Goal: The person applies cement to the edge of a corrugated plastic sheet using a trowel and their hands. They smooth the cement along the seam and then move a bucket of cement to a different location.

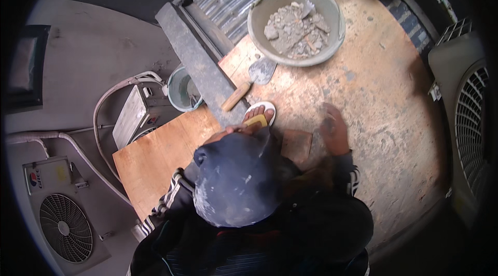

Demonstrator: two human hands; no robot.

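Observation:
My right hand (334, 129) is over the dusty board, fingers stretched out and slightly blurred, with nothing seen in it. Beside it lies a flat reddish-brown tile or brick piece (296, 145). My left hand (222, 134) is mostly hidden beyond my dust-marked dark knee (236, 182), close to my foot, so its grip does not show. Ahead of my foot in a white and yellow sandal (267, 111), a trowel (237, 96) with a wooden handle rests, its blade pointing toward a large grey bucket (332, 50) of broken rubble.
Plywood (155, 156) extends left, and a dark metal beam (199, 58) crosses beside the trowel. A small bucket (181, 89) hangs or stands past it. Air-conditioner units (65, 224) with pipes are on the left; another fan unit (472, 120) stands close at right. Corrugated sheeting (228, 6) lies ahead.

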